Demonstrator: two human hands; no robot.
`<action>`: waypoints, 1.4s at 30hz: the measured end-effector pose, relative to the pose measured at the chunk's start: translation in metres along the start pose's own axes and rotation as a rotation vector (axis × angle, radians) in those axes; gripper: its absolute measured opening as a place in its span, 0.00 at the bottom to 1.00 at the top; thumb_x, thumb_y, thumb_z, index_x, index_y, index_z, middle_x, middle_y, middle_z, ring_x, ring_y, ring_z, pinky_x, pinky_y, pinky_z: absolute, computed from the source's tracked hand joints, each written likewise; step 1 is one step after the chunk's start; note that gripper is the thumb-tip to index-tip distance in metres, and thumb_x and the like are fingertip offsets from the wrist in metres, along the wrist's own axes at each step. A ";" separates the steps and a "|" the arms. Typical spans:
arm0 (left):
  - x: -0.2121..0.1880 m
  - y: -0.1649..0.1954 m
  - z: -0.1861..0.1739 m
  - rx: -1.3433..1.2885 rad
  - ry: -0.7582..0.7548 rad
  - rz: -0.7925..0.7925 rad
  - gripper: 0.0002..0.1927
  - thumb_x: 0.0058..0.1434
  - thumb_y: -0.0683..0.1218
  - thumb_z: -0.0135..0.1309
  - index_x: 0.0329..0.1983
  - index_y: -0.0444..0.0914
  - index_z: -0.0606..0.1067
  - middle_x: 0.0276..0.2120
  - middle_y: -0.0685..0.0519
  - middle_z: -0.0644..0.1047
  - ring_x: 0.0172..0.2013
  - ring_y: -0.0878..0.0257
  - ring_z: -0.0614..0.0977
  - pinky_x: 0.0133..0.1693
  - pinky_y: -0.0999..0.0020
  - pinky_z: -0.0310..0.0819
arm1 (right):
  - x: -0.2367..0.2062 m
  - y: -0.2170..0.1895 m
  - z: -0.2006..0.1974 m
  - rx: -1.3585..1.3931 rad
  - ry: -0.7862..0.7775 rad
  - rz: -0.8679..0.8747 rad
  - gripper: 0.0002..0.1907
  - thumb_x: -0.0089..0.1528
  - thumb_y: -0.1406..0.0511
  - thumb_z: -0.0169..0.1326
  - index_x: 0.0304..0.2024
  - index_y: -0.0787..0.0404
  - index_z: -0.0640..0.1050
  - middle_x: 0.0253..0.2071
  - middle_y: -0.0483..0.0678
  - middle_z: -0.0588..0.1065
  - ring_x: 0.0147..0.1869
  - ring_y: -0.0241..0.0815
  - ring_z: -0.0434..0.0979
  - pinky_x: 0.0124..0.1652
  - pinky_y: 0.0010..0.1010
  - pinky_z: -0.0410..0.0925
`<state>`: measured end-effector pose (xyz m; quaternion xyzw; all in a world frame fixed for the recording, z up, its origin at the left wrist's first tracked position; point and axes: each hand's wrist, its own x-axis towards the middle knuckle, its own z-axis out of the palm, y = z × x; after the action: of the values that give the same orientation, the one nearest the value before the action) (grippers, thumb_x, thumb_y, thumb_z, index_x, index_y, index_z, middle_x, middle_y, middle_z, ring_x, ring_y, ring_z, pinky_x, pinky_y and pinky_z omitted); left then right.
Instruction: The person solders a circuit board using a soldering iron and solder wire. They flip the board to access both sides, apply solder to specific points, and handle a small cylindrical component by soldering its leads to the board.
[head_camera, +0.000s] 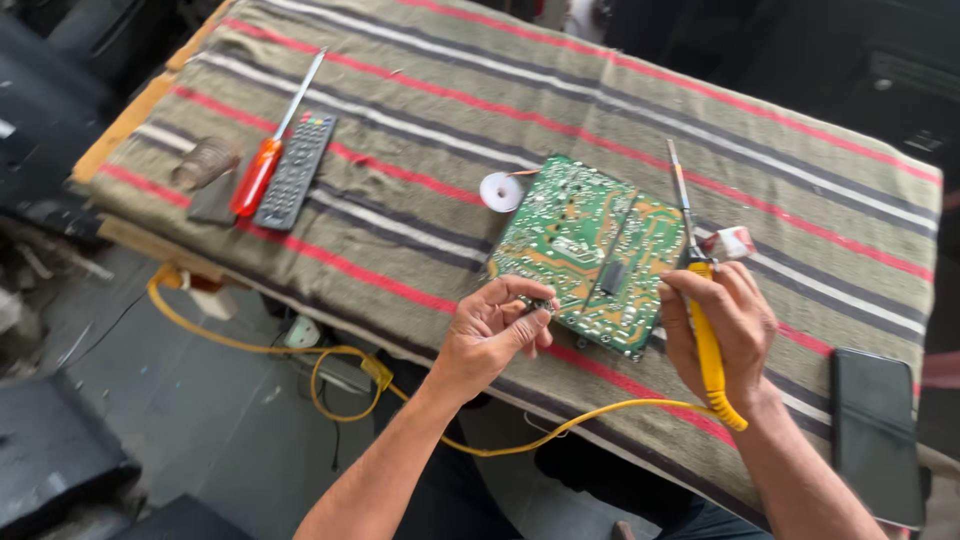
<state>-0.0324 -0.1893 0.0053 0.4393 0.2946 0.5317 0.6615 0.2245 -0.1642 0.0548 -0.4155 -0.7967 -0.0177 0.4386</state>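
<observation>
We see soft, even daylight on the striped table cloth (420, 120), with faint shadows and no glare. The dark surroundings beyond the table's edges sit dim, and the picture's corners look slightly smeared.

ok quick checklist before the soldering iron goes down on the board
1. Right hand grips the yellow soldering iron: ok.
2. Iron tip clear of the green circuit board: cannot tell.
3. Left hand pinching something small at the board's edge: cannot tell what.
4. Solder spool within reach beside the board: ok.
5. Yellow cord hanging free off the striped cloth: ok.
6. Phone apart from the iron: ok.
</observation>
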 end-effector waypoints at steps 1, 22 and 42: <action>-0.003 0.002 -0.003 -0.002 0.012 0.017 0.11 0.69 0.40 0.56 0.54 0.37 0.76 0.40 0.56 0.80 0.38 0.71 0.82 0.35 0.78 0.76 | -0.001 -0.001 0.000 0.009 -0.006 0.002 0.11 0.64 0.74 0.63 0.46 0.61 0.78 0.31 0.50 0.72 0.33 0.44 0.71 0.33 0.37 0.65; -0.002 -0.008 -0.019 -0.082 0.047 0.096 0.01 0.73 0.38 0.51 0.45 0.36 0.73 0.48 0.49 0.76 0.45 0.65 0.81 0.40 0.73 0.81 | -0.012 0.004 0.014 0.028 -0.055 0.014 0.09 0.70 0.73 0.63 0.50 0.61 0.78 0.31 0.48 0.72 0.33 0.40 0.69 0.33 0.32 0.63; -0.014 0.002 -0.044 0.178 0.423 0.196 0.12 0.72 0.45 0.54 0.54 0.34 0.77 0.31 0.59 0.73 0.28 0.74 0.71 0.29 0.79 0.67 | -0.003 -0.023 0.025 0.150 -0.128 0.069 0.12 0.68 0.76 0.59 0.53 0.63 0.77 0.44 0.53 0.81 0.49 0.46 0.85 0.46 0.36 0.76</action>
<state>-0.0743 -0.1908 -0.0136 0.4012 0.4280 0.6455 0.4892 0.1925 -0.1711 0.0447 -0.4088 -0.8074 0.0836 0.4172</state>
